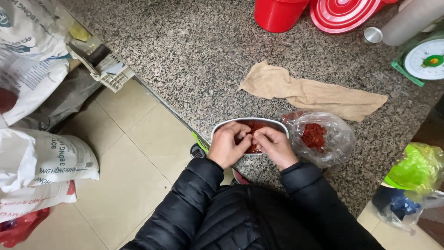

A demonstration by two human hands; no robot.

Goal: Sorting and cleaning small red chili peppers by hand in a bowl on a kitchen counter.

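Observation:
A metal bowl holding red chilli flakes stands at the near edge of the granite counter. My left hand and my right hand are both over the bowl, fingers curled and pinched together on a bit of the red stuff between them. To the right of the bowl lies a clear plastic bag with more red flakes inside, touching the bowl's side.
A beige cloth lies behind the bowl. At the back stand a red bucket, a red lid, a small metal cup and a green kitchen scale. White sacks sit on the tiled floor at left.

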